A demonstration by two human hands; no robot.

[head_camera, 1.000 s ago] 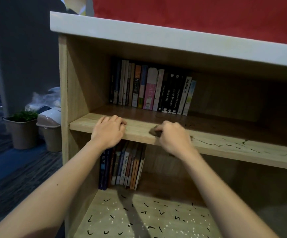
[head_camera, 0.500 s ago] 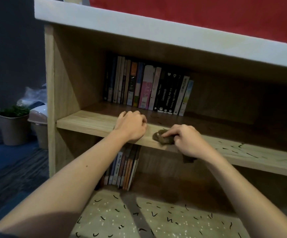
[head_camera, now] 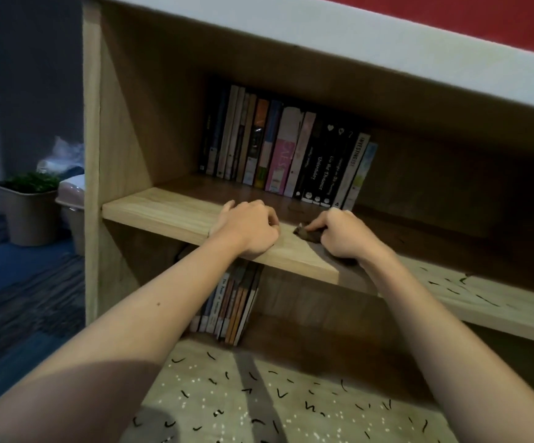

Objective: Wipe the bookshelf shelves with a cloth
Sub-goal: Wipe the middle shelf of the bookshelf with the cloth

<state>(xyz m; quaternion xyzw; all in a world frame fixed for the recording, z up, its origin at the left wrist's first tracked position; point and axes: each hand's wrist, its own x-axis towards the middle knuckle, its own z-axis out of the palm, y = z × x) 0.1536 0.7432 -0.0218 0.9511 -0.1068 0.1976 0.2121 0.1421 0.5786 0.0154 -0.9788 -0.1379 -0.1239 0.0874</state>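
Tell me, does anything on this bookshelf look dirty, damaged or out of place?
Yes. Small black marks lie scattered on the middle shelf to the right of the cloth, and more, with white specks, on the bottom shelf. They may be dirt.

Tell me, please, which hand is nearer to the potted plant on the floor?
Left. The left hand rests on the middle shelf at its front edge, closer to the potted plant; the right hand, gripping the cloth, lies farther along the shelf, away from it.
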